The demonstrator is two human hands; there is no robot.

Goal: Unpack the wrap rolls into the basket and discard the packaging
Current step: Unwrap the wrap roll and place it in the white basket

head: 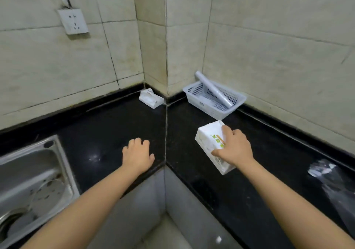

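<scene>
A white perforated basket (196,90) stands in the back corner on the black counter. One wrap roll (213,89) lies slanted in it, its upper end sticking out over the rim. My right hand (233,147) grips a white carton with green print (206,139) in front of the basket, just above the counter. My left hand (138,153) rests palm down on the counter near its inner corner, holding nothing. Clear plastic packaging (324,170) lies crumpled on the counter at the far right.
A second small white box (150,98) lies against the wall corner, left of the basket. A steel sink (32,177) takes up the left side. A wall socket (74,21) hangs high on the left. The counter is L-shaped with the floor below its inner corner.
</scene>
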